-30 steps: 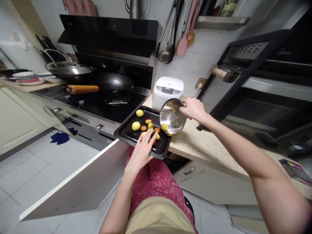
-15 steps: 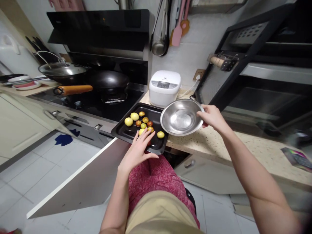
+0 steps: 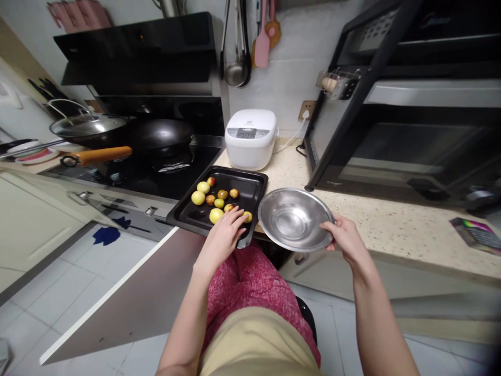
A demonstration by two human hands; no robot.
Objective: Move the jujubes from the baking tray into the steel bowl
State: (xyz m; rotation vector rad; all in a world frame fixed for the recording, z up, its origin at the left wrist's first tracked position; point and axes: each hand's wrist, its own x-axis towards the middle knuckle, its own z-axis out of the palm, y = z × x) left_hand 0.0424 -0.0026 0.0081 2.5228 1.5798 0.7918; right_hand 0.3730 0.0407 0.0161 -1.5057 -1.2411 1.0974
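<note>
A black baking tray lies at the front of the counter with several small round fruits on it, some yellow like this one, others mottled reddish-brown like this one. My left hand reaches over the tray's near side, fingers stretched out at the nearest fruits; whether its fingertips press on them I cannot tell. By its right rim my right hand grips a shiny metal bowl, thumb on top and fingers below. The bowl shows only bare metal inside and is held just right of the tray, near the counter's front edge.
Behind the tray stands a white rice cooker. On the stove at left sit a wok with an orange handle and a lidded pan. A black oven occupies the right. An open cabinet door juts out below.
The metal bowl, in my right hand, has come down and nearer to me. Fruits have shifted about on the tray, and my left hand has moved slightly, still over its near side.
</note>
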